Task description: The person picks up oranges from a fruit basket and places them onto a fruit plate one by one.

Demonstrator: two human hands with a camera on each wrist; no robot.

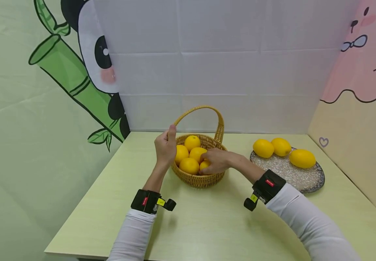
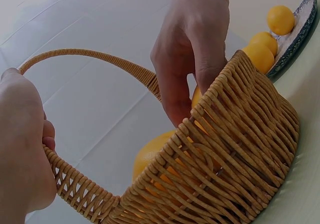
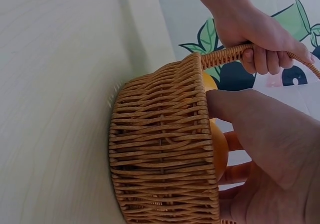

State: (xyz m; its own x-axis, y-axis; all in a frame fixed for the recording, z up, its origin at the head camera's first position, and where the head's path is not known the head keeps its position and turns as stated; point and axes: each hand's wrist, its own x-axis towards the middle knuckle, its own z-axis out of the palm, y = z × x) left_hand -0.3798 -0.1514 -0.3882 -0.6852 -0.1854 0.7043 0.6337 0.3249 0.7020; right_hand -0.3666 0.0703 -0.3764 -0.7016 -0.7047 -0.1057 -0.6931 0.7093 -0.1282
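Observation:
A wicker basket (image 1: 196, 182) with a tall arched handle (image 1: 221, 127) stands on the table and holds several yellow lemons (image 1: 189, 165). My left hand (image 1: 166, 148) grips the handle on its left side, fingers wrapped round it, as the right wrist view also shows. Inside the basket's right side, my right hand (image 1: 218, 160) has thumb and fingers curled round a lemon (image 1: 204, 165). That lemon is partly covered by the hand, and in the right wrist view the yellow fruit (image 3: 219, 151) shows between thumb and fingers at the rim.
To the right lies an oval speckled plate (image 1: 280, 173) with a dark rim, carrying three lemons (image 1: 302, 158) along its far side. The pale table (image 1: 201, 224) ends at a grey-white cloth backdrop (image 1: 220, 72), with printed cartoon walls on both sides.

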